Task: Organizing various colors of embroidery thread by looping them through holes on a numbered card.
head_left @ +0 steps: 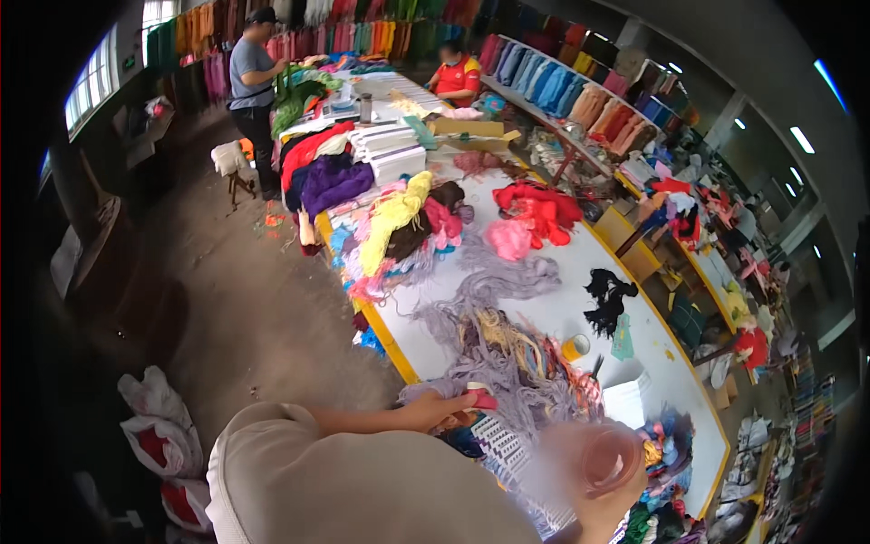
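Close in at the lower right, my right hand (598,517) is wrapped round a see-through, reddish-brown cup (611,461), seen toward its round end; a blur beside it hides part. My left hand (444,410) is closed on a small red-and-white thing (482,397), possibly a cap, over the near table edge. Just beyond that hand lies a loose heap of grey-lilac yarn (507,385) mixed with beige and orange strands. Under and beside the yarn, a white card with rows of dark marks (504,442) lies between my hands.
The long white table (652,349) has a yellow edge. On it are a tape roll (575,346), black yarn (609,299), red yarn (544,210), yellow yarn (394,222) and white stacks (390,150). Two people (254,82) are farther off. White sacks (161,435) stand on the floor at left.
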`<state>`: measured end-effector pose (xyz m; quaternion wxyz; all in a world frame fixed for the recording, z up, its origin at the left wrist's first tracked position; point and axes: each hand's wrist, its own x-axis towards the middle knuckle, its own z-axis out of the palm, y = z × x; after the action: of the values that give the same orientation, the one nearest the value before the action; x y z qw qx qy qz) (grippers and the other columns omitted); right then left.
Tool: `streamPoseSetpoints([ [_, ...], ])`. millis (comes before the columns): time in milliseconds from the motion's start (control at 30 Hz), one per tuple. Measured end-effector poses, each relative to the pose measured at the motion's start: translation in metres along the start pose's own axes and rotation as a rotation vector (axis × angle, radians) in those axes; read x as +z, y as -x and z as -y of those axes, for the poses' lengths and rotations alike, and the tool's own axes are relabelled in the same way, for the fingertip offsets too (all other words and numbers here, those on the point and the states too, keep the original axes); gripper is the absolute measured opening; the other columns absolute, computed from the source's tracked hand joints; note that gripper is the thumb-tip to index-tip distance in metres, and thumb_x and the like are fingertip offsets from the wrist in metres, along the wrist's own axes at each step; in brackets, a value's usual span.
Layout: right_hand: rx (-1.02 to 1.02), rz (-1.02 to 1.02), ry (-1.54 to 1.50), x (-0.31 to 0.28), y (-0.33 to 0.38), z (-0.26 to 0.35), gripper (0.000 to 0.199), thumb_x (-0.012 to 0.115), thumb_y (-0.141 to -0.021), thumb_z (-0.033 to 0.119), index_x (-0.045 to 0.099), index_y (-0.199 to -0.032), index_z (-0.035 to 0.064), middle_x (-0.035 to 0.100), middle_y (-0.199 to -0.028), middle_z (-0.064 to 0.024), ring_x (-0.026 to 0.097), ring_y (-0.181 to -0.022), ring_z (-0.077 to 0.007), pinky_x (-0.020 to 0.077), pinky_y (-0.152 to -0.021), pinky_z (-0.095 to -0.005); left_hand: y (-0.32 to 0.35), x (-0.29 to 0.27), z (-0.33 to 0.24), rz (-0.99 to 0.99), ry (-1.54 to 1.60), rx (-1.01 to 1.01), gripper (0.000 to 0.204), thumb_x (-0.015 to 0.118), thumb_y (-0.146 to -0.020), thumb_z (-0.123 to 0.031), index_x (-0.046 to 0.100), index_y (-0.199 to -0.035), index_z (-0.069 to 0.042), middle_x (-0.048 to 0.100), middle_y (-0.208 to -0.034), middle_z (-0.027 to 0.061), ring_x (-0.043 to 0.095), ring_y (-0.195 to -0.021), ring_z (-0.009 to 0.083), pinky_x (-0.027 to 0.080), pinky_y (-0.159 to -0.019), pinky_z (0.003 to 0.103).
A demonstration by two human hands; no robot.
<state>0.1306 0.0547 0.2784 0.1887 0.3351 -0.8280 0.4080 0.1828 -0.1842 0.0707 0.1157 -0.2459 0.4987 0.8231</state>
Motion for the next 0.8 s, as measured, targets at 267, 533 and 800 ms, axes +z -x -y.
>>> streamPoseSetpoints([
  [267, 0.038, 0.149, -0.024, -0.011, -0.018, -0.001, 0.077, 0.089, -0.048, 0.029, 0.059, -0.114, 0.0011, 0.066, -0.105, -0.0136, 0.066, -0.09, -0.0301, 0.0522, -0.08, -0.0375, 0.005, 0.006, -0.001, -0.047, 0.018, 0.07, 0.04, 0.066, -0.087, -0.041, 0.06, -0.115, -0.012, 0.067, -0.078, 0.0069, 0.046, -0.052, 0.0057, 0.029, -0.043, 0.021],
  [533, -0.256, -0.013, 0.001, -0.013, -0.051, 0.01, 0.067, 0.086, -0.051, 0.028, 0.063, -0.11, 0.0052, 0.069, -0.096, -0.0072, 0.068, -0.083, -0.0234, 0.0528, -0.075, -0.0321, -0.032, 0.008, 0.012, 0.029, 0.291, 0.027, 0.039, 0.06, -0.092, -0.033, 0.054, -0.121, -0.007, 0.068, -0.1, 0.0059, 0.063, -0.068, 0.0105, 0.028, -0.044, 0.021],
  [800, -0.481, -0.197, 0.141, -0.026, -0.06, 0.051, 0.051, 0.076, -0.076, 0.034, 0.06, -0.113, 0.0018, 0.068, -0.092, -0.011, 0.066, -0.085, -0.0223, 0.0553, -0.07, -0.0345, -0.029, 0.011, 0.018, 0.025, 0.201, -0.001, 0.038, 0.06, -0.092, -0.033, 0.053, -0.12, -0.008, 0.068, -0.101, 0.0052, 0.063, -0.07, 0.0108, 0.03, -0.044, 0.021],
])
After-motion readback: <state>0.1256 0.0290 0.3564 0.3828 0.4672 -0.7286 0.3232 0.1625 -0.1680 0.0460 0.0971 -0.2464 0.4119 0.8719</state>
